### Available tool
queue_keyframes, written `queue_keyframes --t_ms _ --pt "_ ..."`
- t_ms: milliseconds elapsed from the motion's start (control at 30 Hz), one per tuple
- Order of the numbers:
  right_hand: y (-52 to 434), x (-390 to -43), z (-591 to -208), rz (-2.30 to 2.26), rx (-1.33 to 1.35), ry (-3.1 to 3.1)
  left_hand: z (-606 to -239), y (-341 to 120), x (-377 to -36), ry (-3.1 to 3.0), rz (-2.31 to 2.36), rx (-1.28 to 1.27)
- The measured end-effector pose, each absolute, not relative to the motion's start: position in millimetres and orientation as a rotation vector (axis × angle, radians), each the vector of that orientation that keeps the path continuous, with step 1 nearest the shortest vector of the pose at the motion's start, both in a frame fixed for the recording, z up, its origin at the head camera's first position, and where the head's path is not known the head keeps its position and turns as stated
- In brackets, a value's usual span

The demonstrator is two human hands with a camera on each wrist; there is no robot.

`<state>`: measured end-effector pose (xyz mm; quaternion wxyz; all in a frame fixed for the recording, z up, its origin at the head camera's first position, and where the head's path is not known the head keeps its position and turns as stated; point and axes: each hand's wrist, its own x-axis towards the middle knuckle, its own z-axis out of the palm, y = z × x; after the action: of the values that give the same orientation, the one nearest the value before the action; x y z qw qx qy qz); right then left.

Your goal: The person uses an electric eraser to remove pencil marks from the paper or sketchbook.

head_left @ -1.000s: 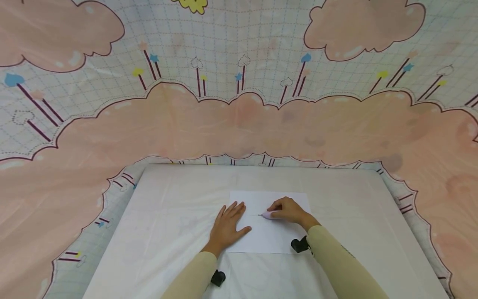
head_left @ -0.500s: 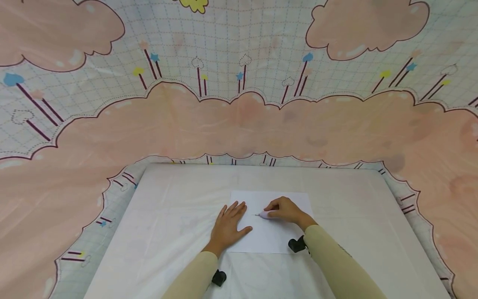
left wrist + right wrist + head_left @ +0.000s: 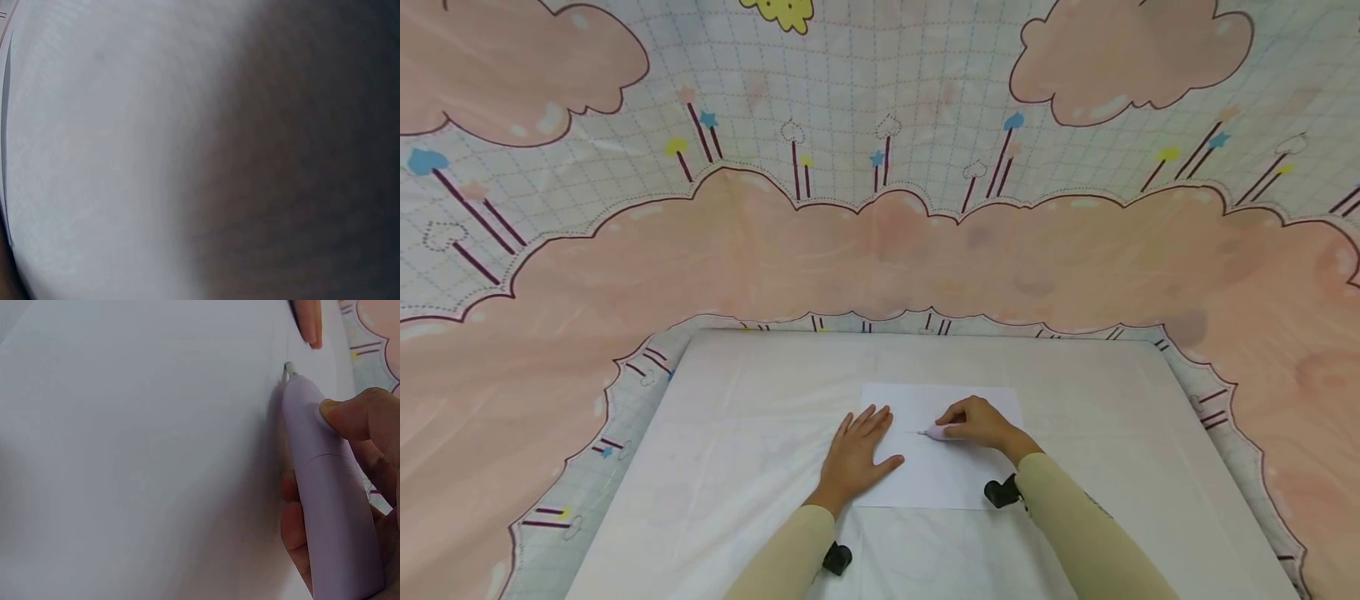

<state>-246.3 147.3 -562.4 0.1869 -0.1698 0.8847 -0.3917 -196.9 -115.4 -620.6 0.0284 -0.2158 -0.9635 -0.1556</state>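
The right hand [image 3: 981, 422] pinches a lilac pen-shaped tool [image 3: 325, 487], tip on the paper sheet [image 3: 951, 475] lying mid-counter [image 3: 715, 433]. The left hand [image 3: 857, 454] lies flat, fingers straight, on the sheet. Tool looks light, rigid, smooth; best held low on its barrel. Paper seems flimsy.

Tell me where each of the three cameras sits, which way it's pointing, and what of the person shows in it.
Head: worn on the head, looking forward and down at the white table and cartoon backdrop; both sleeved forearms show, the left hand flat on the paper, the right hand holding the lilac pen.
Left wrist: pressed close to a pale surface, blurred; half the frame is dark.
Right wrist: looks along the pen to its tip on the paper; the grip's fingers show.
Shared: head and right wrist both show pen, paper and right hand.
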Motion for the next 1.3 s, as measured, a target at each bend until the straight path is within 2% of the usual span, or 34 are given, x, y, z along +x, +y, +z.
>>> queue_keyframes --t_ms 367,800,1300 --pt "141 -246 -562 -1.124 -0.54 2.482 -619 -114 -196 -2.998 -0.493 -0.656" --pt "147 -247 -567 -1.095 -0.443 2.513 -626 -117 -198 -2.952 -0.465 -0.67" --pt "141 -243 -566 -1.098 -0.519 2.502 -628 -115 -190 -2.949 -0.47 -0.646"
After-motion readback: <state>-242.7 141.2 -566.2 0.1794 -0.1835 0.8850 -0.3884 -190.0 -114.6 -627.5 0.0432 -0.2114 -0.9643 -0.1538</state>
